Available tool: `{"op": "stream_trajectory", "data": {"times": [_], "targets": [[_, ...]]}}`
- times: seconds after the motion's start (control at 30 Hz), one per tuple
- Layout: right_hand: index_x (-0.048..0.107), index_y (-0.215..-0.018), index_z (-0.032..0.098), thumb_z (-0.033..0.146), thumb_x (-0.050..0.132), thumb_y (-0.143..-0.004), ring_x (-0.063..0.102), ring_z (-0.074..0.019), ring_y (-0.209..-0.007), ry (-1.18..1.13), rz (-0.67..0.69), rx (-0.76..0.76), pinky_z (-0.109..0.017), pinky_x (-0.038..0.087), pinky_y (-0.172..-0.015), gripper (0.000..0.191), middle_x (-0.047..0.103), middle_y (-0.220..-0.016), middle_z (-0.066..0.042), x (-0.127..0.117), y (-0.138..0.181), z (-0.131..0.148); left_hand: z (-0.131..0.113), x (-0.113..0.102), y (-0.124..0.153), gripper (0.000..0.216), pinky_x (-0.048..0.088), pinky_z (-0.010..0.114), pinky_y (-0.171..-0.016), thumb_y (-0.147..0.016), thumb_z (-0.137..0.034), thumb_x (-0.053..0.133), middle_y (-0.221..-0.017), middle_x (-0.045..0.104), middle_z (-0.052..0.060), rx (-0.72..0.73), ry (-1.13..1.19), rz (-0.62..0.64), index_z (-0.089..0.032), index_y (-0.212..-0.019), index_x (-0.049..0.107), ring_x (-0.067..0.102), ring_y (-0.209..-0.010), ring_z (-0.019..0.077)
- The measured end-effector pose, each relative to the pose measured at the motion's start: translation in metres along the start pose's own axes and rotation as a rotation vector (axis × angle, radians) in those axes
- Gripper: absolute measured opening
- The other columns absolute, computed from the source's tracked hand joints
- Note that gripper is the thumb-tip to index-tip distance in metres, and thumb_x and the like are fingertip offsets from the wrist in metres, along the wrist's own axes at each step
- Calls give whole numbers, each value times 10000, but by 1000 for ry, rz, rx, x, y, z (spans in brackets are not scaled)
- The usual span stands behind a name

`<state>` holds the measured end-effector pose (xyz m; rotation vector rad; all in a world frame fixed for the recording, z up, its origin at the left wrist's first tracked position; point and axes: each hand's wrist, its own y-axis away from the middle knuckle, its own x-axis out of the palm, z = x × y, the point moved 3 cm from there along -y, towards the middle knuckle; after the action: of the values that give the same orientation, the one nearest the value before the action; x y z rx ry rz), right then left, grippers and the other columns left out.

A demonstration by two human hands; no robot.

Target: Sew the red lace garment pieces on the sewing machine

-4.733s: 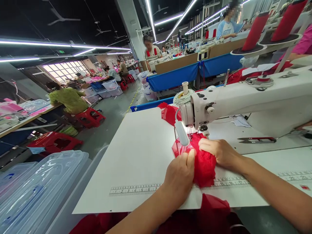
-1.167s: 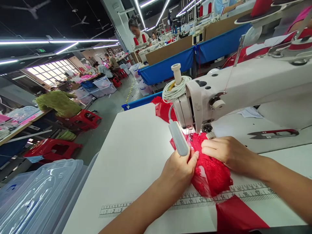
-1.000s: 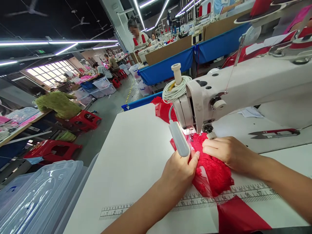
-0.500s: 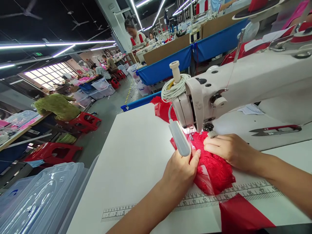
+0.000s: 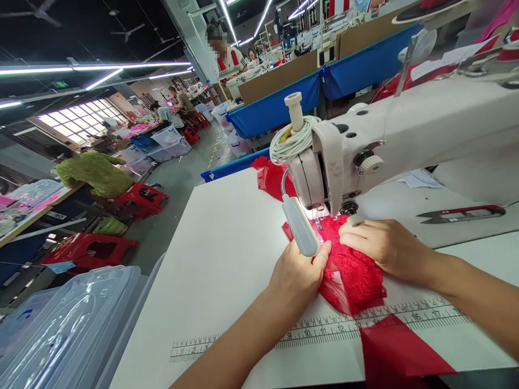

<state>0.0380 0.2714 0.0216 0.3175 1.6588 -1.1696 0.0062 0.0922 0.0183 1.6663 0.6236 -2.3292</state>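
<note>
Red lace fabric (image 5: 359, 278) lies bunched under the needle of a white sewing machine (image 5: 389, 140). My left hand (image 5: 298, 273) is closed on the fabric's left edge, thumb on top; a grey lamp head (image 5: 300, 227) hides some of its fingers. On the right side of the cloth, close to the presser foot (image 5: 318, 224), my right hand (image 5: 377, 246) presses and pinches the lace with its fingers together. Both hands touch the fabric, which runs back beneath the machine head.
Thread snips (image 5: 462, 214) lie on the machine bed at the right. A red fabric piece (image 5: 401, 348) hangs over the table's front edge, beside a printed ruler (image 5: 312, 332). More red fabric (image 5: 270, 175) lies behind the needle. Clear plastic bins (image 5: 77, 324) stand at left; people sit farther back.
The lace has shifted slightly away from me toward the needle, and both hands have moved a little with it. Their hold looks the same.
</note>
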Motion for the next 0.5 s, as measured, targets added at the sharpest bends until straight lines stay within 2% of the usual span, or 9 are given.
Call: {"op": "stream_trajectory", "data": {"times": [0.1,0.27,0.5], "targets": [[492,-677,190,89,322,-973,371,-141,-576,-1,-11,23,-275,266,-503,357,530,-659,-5,1,1,0,3,2,0,380,519,275,-573,-952,-72,377,-867,654,127,-23,40,39,-138,-1276,564,607,-841,224],[533,-721,192,75,331,-951,406,-148,-597,-19,0,17,-276,276,-514,328,598,-716,-17,3,3,-1,5,4,-1,411,540,302,-619,-950,-57,351,-829,639,111,-8,36,36,-147,-1298,549,595,-825,222],[553,-731,190,82,343,-947,434,-147,-604,-24,25,30,-275,290,-523,320,651,-796,-33,4,3,-2,5,-1,-2,379,519,279,-566,-954,-70,377,-813,648,100,-4,24,34,-137,-1278,562,595,-753,205]]}}
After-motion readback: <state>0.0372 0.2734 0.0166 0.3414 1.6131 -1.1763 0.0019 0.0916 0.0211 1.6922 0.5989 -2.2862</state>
